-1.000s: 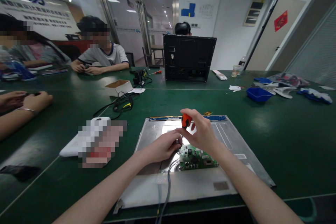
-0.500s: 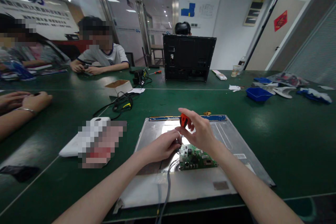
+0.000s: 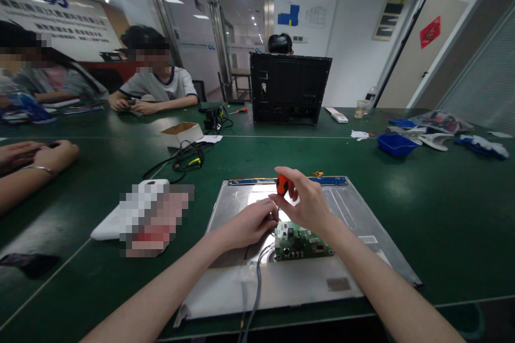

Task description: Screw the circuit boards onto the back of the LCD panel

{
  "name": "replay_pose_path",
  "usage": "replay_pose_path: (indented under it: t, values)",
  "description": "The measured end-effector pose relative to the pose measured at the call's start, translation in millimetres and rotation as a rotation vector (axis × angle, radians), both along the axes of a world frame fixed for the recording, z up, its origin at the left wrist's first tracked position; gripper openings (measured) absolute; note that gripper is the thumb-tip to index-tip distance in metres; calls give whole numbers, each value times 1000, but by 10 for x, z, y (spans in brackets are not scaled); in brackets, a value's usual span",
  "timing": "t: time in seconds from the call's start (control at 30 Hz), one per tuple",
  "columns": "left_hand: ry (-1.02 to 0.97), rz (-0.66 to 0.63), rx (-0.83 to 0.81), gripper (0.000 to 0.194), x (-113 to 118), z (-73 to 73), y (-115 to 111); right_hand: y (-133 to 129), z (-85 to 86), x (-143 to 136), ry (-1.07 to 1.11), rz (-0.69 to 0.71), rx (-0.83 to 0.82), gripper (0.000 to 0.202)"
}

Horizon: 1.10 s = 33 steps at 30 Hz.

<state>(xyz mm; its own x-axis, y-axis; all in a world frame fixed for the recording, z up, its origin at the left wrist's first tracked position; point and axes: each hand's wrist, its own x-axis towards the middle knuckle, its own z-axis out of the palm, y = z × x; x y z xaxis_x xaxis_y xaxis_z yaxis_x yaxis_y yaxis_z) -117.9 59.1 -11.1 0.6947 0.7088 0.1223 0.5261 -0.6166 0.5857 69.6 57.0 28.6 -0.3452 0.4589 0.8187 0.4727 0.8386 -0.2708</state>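
Note:
My right hand [image 3: 303,197] grips a screwdriver [image 3: 282,185] by its red-and-black handle, held upright with the shaft pointing down. The tip meets the near-left side of a green circuit board [image 3: 301,241], though my fingers hide the exact spot. My left hand [image 3: 255,221] is closed, fingertips pinched beside the shaft at the board's corner; what they hold, if anything, is hidden. Under both hands lies a flat metal display panel [image 3: 217,289], with a blue strip board [image 3: 333,180] along its far edge. A grey cable [image 3: 258,289] runs from beside the board over the panel's near edge.
To the left are a white device [image 3: 108,225], black cables [image 3: 181,158] and an open box [image 3: 189,133]. A black monitor housing [image 3: 289,88] stands at the back. A blue tray [image 3: 396,144] sits right. Co-workers' hands [image 3: 56,158] rest at the left.
The screwdriver handle has turned slightly in my right hand, showing more red. My left hand and the circuit board stay where they were.

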Motion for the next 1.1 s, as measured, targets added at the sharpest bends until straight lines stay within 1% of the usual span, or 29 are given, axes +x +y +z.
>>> replay_pose_path:
  t: [0.13,0.27,0.4,0.6,0.83,0.97,1.1]
  values:
    - [-6,-4,2,8,6,7,-5,-23,27,10,-10,28,-15,44]
    - [-46,-10,9,14,9,25,-16,-34,29,10,-5,46,-43,51]
    - [-37,-12,7,10,5,24,-16,-13,7,1,14,23,-19,45]
    - [-1,24,-1,5,11,27,-21,-9,4,4,-9,-9,8,40]
    - [-53,-14,-10,14,17,72,-38,-33,21,15,-17,45,-43,50]
    - [-47,-17,-10,15,-5,60,-30,-20,9,3,-1,19,-25,45]
    - [-37,-6,0,11,-21,28,-13,-8,4,-7,2,-8,3,38]
